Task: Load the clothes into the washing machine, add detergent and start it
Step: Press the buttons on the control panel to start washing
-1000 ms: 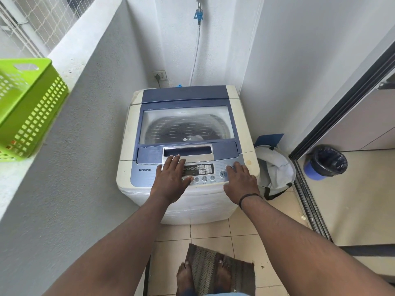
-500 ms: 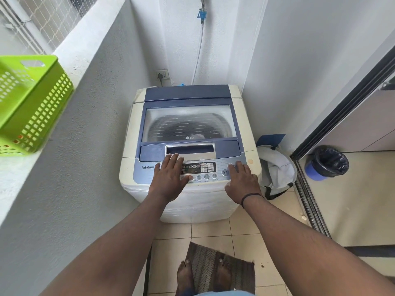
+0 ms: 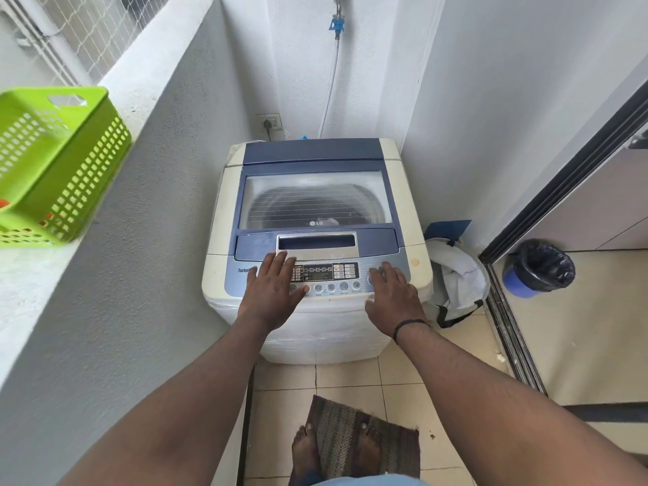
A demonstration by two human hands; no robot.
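A person is standing barefoot on a mat (image 3: 361,438), leaning on the washing machine (image 3: 315,247). The left hand (image 3: 271,289) is lying flat, fingers spread, gripping nothing, thumb by the button row; the right hand (image 3: 392,292) is resting empty beside the start controls, apparently setting the cycle. Beyond, the lid (image 3: 315,198) is sitting closed over the drum, clothes faintly showing inside.

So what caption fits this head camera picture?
Both hands, left and right, rest on the closed washing machine's control panel.
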